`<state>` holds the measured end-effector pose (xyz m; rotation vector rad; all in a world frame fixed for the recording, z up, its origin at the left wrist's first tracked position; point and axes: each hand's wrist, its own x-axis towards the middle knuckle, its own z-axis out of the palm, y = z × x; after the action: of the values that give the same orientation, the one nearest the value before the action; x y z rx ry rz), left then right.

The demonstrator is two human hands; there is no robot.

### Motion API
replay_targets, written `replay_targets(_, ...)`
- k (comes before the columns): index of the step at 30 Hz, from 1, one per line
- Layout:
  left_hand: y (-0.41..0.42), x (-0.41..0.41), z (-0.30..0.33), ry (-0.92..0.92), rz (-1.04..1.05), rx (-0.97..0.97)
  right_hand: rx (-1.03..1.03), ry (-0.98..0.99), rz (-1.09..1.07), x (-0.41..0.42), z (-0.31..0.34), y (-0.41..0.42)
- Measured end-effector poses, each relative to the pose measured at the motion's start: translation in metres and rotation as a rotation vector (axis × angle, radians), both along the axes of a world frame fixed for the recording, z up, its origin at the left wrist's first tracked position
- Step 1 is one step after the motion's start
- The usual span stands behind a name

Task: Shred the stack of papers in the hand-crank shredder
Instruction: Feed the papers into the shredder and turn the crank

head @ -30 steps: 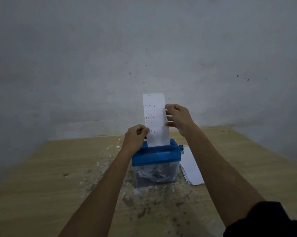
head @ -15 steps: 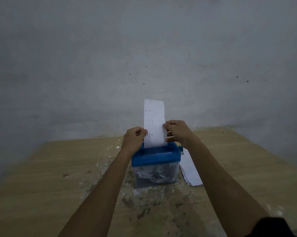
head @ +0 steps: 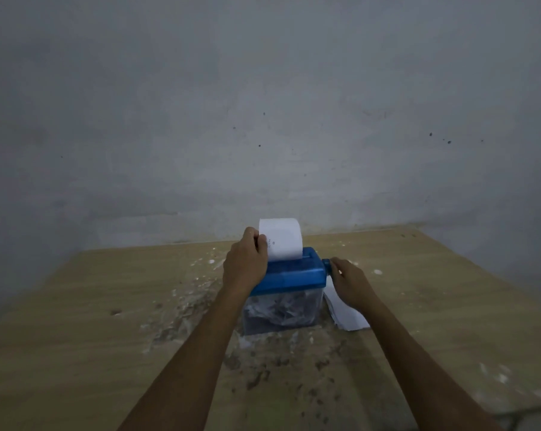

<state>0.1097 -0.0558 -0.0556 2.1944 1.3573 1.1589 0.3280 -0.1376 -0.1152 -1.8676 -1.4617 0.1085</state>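
A small hand-crank shredder (head: 289,276) with a blue lid and a clear bin full of shreds stands on the wooden table (head: 91,321). A white printed sheet (head: 283,242) sticks up out of its slot, its top curling over. My left hand (head: 247,262) pinches the sheet's left edge above the lid. My right hand (head: 347,283) grips the blue crank (head: 326,264) on the shredder's right side. The paper stack (head: 347,312) lies flat on the table just right of the shredder, partly under my right hand.
Paper scraps and stains are scattered over the table around and in front of the shredder. A bare grey wall (head: 263,119) rises right behind the table. The table's right edge runs close to the right arm.
The sheet has sunk lower into the slot and its top has curled. My right hand let go of the paper and moved down right to the crank. My left hand stayed on the sheet.
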Motion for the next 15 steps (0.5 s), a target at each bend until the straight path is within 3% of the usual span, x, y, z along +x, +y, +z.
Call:
replay_targets(5,-0.008,0.004,0.001,0.124,0.084,0.086,0.071,-0.062,0.009,-0.005,-0.013,-0.008)
replay_targets(11,-0.011,0.006,0.001,0.133,0.131,0.1,0.165,-0.114,0.009,-0.006,-0.04,-0.028)
replay_targets(15,-0.012,0.007,0.001,0.142,0.14,0.101,0.223,-0.013,0.032,-0.013,-0.025,-0.041)
